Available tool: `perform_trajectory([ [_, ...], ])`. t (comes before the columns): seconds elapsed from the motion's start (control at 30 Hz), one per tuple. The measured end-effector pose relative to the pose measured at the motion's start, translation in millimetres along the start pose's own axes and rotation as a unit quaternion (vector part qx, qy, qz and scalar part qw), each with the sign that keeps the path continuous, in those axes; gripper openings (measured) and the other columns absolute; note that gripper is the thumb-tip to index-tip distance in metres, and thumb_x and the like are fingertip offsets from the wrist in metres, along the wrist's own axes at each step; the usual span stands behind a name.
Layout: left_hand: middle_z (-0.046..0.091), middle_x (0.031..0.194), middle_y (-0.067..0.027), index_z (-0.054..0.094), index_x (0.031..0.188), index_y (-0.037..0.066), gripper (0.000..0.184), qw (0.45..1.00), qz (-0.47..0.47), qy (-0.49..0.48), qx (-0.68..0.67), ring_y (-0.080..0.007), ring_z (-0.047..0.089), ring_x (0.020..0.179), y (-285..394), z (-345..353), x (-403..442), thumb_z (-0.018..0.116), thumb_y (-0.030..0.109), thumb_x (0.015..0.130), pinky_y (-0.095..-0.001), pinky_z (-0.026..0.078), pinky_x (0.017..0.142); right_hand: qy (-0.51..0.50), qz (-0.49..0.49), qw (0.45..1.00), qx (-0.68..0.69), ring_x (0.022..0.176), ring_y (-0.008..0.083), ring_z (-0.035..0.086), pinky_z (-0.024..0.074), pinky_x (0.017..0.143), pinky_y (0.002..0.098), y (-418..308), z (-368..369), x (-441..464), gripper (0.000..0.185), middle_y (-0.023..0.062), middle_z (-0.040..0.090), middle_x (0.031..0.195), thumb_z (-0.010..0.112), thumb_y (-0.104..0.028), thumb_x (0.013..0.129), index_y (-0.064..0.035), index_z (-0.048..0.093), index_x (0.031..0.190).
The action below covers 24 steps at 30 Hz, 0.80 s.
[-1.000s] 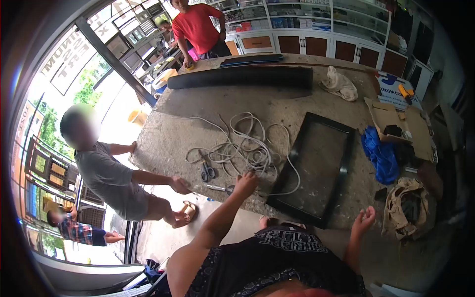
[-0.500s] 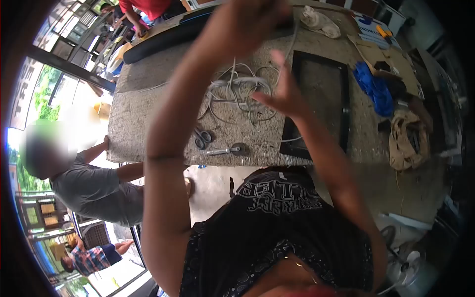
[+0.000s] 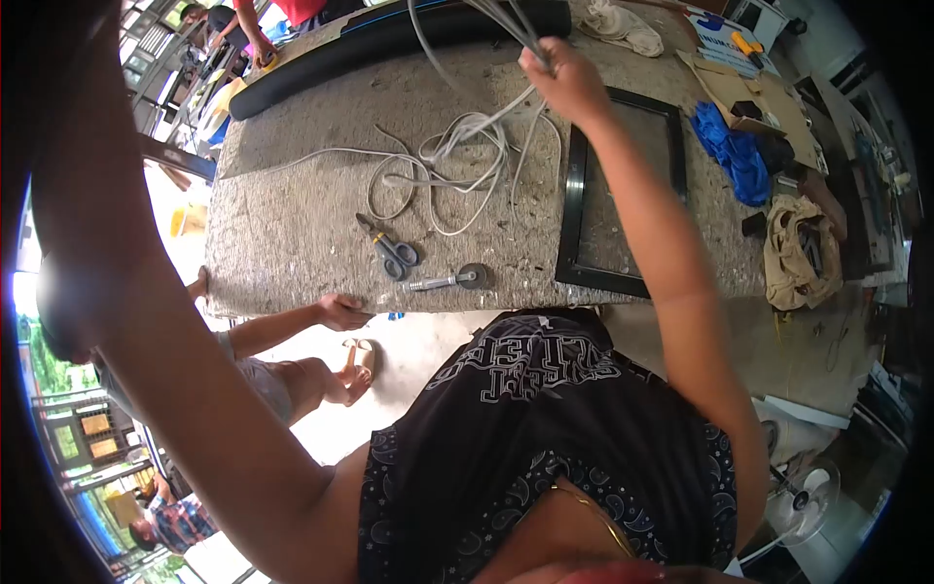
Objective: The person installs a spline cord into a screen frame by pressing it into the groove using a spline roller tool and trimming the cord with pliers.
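Note:
My right hand is raised above the far side of the worktable, closed around several strands of a thin grey-white cord. The rest of that cord lies in loose, tangled loops on the tabletop, and one end trails off to the left. My left arm stretches up along the left edge, its hand outside the view. Below the loops are scissors with dark handles and a small roller tool with a metallic handle. A black rectangular frame with mesh lies under my right forearm.
A long black roll lies along the table's far side. Blue cloth, a tan bag and cardboard are at the right. A co-worker's hand is at the near left edge, and another person's hand is at the far left.
My right hand, earlier open beside the loops, has moved up and closed on the cord. My left hand has swung left out of view. The loops have shifted and spread.

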State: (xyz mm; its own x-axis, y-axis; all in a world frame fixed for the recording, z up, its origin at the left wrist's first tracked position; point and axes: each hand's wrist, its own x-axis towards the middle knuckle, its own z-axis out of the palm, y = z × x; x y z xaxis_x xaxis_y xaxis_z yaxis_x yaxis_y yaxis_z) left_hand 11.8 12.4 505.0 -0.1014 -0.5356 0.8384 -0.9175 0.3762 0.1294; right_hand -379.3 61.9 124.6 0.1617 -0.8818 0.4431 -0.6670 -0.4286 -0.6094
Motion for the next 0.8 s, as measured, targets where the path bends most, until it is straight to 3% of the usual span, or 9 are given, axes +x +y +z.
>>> perform_trajectory([
  [0.07,0.068,0.098,-0.0109,0.060,0.122,0.005,0.039,0.998,-0.015,-0.016,0.060,-0.0181,0.064,0.083,-70.4,-17.9,7.5,0.058,0.036,0.099,-0.0344,0.051,0.076,0.181,-0.121,0.976,0.002,0.083,0.0171,0.072,0.0559,0.074,0.0335,31.8,-7.0,11.4,0.037,0.0083,0.074,0.095,0.064,-0.033,0.095,-0.0057,0.062,0.120],
  [0.17,0.068,0.101,-0.0107,0.058,0.125,0.005,0.040,0.988,-0.047,-0.043,0.138,-0.0180,0.064,0.086,-159.3,-45.5,10.8,0.058,0.035,0.099,-0.0340,0.051,0.078,0.097,0.071,0.987,0.107,0.079,0.0174,0.072,0.0558,0.070,0.0325,86.6,-25.7,28.9,0.048,0.0100,0.074,0.097,0.068,-0.037,0.093,-0.0054,0.058,0.128],
  [0.27,0.067,0.104,-0.0106,0.055,0.128,0.005,0.042,0.978,-0.086,-0.067,0.178,-0.0179,0.064,0.089,-211.8,-61.6,0.1,0.059,0.035,0.099,-0.0336,0.051,0.080,0.102,0.102,0.986,0.081,0.078,0.0165,0.071,0.0557,0.069,0.0308,126.7,-46.7,37.0,0.060,0.0106,0.073,0.097,0.070,-0.042,0.091,-0.0037,0.055,0.135],
  [0.43,0.067,0.109,-0.0104,0.051,0.132,0.004,0.046,0.963,-0.132,-0.097,0.214,-0.0178,0.064,0.094,-252.6,-48.3,-60.9,0.060,0.035,0.099,-0.0329,0.050,0.084,-0.061,0.098,0.993,-0.012,0.084,0.0169,0.069,0.0541,0.075,0.0355,143.6,-71.4,28.9,0.081,0.0086,0.071,0.090,0.071,-0.058,0.086,-0.0011,0.051,0.141],
  [0.5,0.067,0.111,-0.0103,0.050,0.134,0.004,0.048,0.960,-0.126,-0.110,0.224,-0.0177,0.063,0.096,-250.8,-28.3,-90.4,0.060,0.034,0.099,-0.0326,0.050,0.085,-0.013,-0.052,0.994,-0.092,0.079,0.0176,0.067,0.0528,0.072,0.0358,146.9,-53.2,40.2,0.080,0.0069,0.068,0.085,0.071,-0.058,0.086,0.0002,0.053,0.138],
  [0.53,0.067,0.112,-0.0103,0.049,0.135,0.004,0.048,0.962,-0.113,-0.112,0.221,-0.0177,0.063,0.097,-244.3,-12.0,-109.9,0.060,0.034,0.099,-0.0325,0.050,0.086,0.014,-0.127,0.983,-0.132,0.077,0.0180,0.067,0.0521,0.071,0.0360,144.4,-44.4,48.1,0.079,0.0060,0.067,0.082,0.071,-0.058,0.086,0.0009,0.054,0.136],
  [0.63,0.067,0.115,-0.0102,0.047,0.138,0.004,0.051,0.983,-0.035,-0.126,0.126,-0.0176,0.063,0.100,-166.3,48.1,-176.8,0.061,0.034,0.099,-0.0320,0.050,0.088,-0.197,-0.120,0.951,-0.206,0.062,0.0096,0.054,0.0440,0.058,0.0287,31.2,-56.4,64.1,0.060,-0.0021,0.055,0.071,0.067,-0.054,0.092,-0.0021,0.061,0.122],
  [0.73,0.066,0.118,-0.0100,0.045,0.141,0.004,0.054,0.975,0.055,-0.193,-0.095,-0.0175,0.063,0.104,-28.8,114.9,-249.0,0.062,0.034,0.099,-0.0316,0.049,0.090,-0.166,-0.344,0.919,-0.102,0.060,0.0212,0.061,0.0472,0.054,0.0354,-26.3,-33.4,83.4,0.051,0.0097,0.062,0.070,0.073,-0.053,0.083,-0.0041,0.059,0.079],
  [0.8,0.066,0.121,-0.0099,0.043,0.143,0.004,0.056,0.937,0.078,-0.256,-0.225,-0.0175,0.063,0.106,56.3,151.5,-293.0,0.062,0.034,0.099,-0.0313,0.049,0.092,-0.216,-0.305,0.927,-0.038,0.058,0.0209,0.059,0.0445,0.054,0.0371,-74.2,-28.3,86.7,0.058,0.0099,0.061,0.069,0.079,-0.058,0.074,-0.0034,0.058,0.075],
])
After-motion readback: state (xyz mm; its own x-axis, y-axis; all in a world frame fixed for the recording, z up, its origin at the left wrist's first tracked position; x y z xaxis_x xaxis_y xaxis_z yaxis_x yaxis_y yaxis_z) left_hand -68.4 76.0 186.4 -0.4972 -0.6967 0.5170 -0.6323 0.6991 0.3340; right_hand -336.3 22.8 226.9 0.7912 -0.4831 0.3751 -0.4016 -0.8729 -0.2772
